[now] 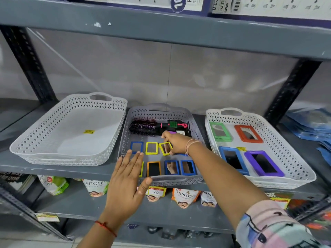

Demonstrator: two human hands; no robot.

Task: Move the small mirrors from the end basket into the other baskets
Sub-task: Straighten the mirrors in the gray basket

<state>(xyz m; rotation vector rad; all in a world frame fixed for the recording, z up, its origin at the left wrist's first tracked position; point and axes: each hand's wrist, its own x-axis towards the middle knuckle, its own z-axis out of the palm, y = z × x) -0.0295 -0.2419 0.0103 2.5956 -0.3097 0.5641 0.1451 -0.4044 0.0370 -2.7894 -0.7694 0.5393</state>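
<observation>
Hands: right pinching yellow mirror, left flat, fingers spread.

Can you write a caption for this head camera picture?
Right hand lifts a yellow mirror in the middle basket; left hand hovers open.

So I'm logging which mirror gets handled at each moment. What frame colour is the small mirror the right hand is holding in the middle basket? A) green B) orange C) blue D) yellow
D: the right hand has its fingers on a tilted yellow-framed mirror in the grey middle basket, lifted beside another yellow one lying flat.
</observation>
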